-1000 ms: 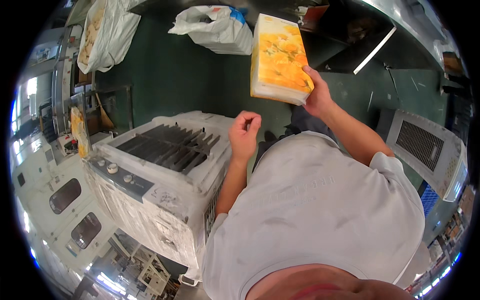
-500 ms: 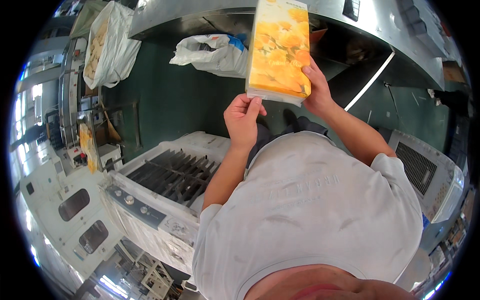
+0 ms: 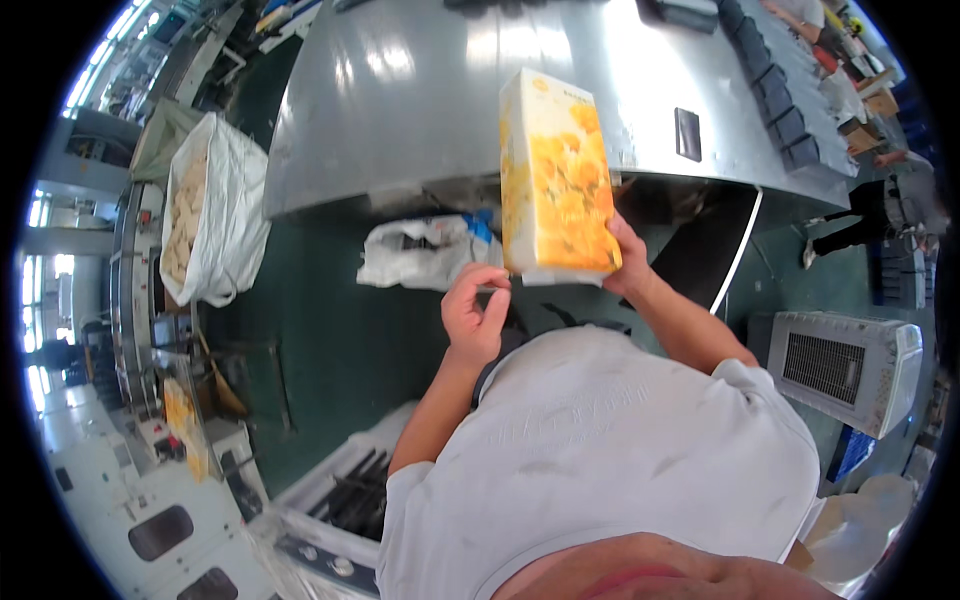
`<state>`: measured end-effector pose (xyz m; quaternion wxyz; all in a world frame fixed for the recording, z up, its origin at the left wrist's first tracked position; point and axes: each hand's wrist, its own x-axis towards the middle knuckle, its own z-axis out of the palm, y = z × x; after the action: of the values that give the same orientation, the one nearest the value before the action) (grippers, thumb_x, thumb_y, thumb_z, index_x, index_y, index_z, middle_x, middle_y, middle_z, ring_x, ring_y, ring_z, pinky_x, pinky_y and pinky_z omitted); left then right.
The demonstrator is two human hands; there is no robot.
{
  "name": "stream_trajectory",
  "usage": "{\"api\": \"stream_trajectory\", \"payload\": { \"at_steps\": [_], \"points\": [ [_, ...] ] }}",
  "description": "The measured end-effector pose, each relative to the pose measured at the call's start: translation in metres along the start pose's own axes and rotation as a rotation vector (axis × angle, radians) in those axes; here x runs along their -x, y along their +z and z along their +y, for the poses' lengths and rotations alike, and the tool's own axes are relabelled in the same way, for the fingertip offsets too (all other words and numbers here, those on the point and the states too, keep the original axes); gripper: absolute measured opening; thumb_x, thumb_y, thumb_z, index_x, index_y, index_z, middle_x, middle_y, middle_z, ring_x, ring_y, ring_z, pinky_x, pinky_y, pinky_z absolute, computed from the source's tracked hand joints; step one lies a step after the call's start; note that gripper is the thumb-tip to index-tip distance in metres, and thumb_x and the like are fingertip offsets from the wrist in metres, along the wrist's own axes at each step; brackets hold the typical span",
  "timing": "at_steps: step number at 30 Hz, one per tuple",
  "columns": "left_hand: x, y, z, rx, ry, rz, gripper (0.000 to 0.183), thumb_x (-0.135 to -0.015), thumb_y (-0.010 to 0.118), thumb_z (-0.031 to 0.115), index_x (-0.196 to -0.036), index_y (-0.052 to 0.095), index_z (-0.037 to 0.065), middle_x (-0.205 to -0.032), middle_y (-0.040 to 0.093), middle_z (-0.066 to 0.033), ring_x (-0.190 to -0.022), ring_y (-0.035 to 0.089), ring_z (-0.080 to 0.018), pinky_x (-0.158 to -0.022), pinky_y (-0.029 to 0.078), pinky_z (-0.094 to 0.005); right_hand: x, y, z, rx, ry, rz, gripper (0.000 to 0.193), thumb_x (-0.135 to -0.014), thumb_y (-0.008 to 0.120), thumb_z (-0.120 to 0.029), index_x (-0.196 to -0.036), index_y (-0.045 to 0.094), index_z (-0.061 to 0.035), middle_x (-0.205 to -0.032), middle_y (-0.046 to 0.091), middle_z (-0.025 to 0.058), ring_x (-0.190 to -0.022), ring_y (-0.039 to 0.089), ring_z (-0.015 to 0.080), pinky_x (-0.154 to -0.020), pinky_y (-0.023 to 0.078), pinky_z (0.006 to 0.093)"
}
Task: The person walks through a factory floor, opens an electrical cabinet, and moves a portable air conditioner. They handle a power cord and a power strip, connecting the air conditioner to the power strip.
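Note:
My right hand (image 3: 627, 262) grips the lower end of a tall yellow-and-orange package (image 3: 553, 178) with a flower print and holds it upright in front of me. My left hand (image 3: 475, 312) is raised just left of the package's bottom corner, fingers curled with the fingertips pinched together, holding nothing that I can see. Beyond the package lies a wide grey metal table (image 3: 420, 90).
A white crumpled plastic bag (image 3: 415, 255) lies on the green floor under the table edge. A large white sack (image 3: 205, 205) stands at the left. A white appliance with a black grille (image 3: 335, 505) is at lower left, another white grilled unit (image 3: 845, 365) at right. A person (image 3: 885, 205) stands far right.
The view has swung up toward the metal table. My right hand has kept the package, lifting it forward. My left hand has stayed near its lower corner, fingers now curled.

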<state>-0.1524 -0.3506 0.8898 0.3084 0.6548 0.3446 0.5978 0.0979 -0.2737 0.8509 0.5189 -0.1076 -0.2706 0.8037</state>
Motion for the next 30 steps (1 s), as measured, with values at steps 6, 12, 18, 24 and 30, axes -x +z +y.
{"api": "stream_trajectory", "payload": {
  "at_steps": [6,12,18,24,30],
  "points": [
    [-0.171,-0.072,-0.062,0.026,-0.069,-0.225,0.089,-0.092,0.060,0.021,-0.162,0.009,-0.001,-0.167,0.011,-0.0237,-0.154,0.017,-0.0343,-0.120,0.024,-0.0459,-0.127,0.034,-0.014,0.378,-0.088,-0.179,0.094,-0.087,0.076,-0.029,-0.161,0.021,-0.0078,-0.156,0.041,0.0089,-0.142,0.044,0.0213,-0.116,0.039,0.0386],
    [-0.278,-0.009,-0.139,0.046,-0.051,-0.364,0.097,-0.092,0.059,0.018,-0.161,-0.005,-0.003,-0.170,-0.008,-0.0235,-0.158,-0.002,-0.0359,-0.126,0.009,-0.0471,-0.199,-0.018,-0.065,0.325,0.016,-0.045,0.100,-0.090,0.071,-0.022,-0.164,0.005,-0.0098,-0.159,0.035,0.0108,-0.145,0.038,0.0236,-0.118,0.035,0.0395],
    [-0.398,0.121,-0.192,0.119,-0.070,-0.338,0.091,-0.093,0.059,0.015,-0.162,0.002,-0.004,-0.169,-0.002,-0.0262,-0.158,0.002,-0.0384,-0.126,0.012,-0.0450,-0.263,-0.117,-0.199,0.203,0.016,-0.023,0.087,-0.093,0.068,-0.021,-0.161,0.015,-0.0090,-0.158,0.039,0.0112,-0.142,0.044,0.0251,-0.116,0.039,0.0404],
    [-0.479,0.228,-0.218,-0.373,0.108,-0.313,0.076,-0.094,0.064,0.017,-0.157,0.027,-0.006,-0.165,0.021,-0.0278,-0.154,0.021,-0.0413,-0.123,0.022,-0.0461,-0.302,-0.205,-0.300,0.028,0.052,0.073,0.073,-0.098,0.066,-0.022,-0.158,0.027,-0.0073,-0.156,0.043,0.0111,-0.139,0.050,0.0270,-0.112,0.045,0.0409],
    [-0.565,0.290,-0.283,-0.746,-0.077,-0.502,0.062,-0.093,0.068,0.020,-0.147,0.047,-0.005,-0.160,0.036,-0.0240,-0.148,0.036,-0.0399,-0.119,0.033,-0.0434,-0.381,-0.275,-0.393,1.082,-0.067,0.322,0.076,-0.094,0.071,-0.026,-0.156,0.034,-0.0031,-0.160,0.037,0.0187,-0.148,0.037,0.0323,-0.119,0.034,0.0441]
  ]
}}
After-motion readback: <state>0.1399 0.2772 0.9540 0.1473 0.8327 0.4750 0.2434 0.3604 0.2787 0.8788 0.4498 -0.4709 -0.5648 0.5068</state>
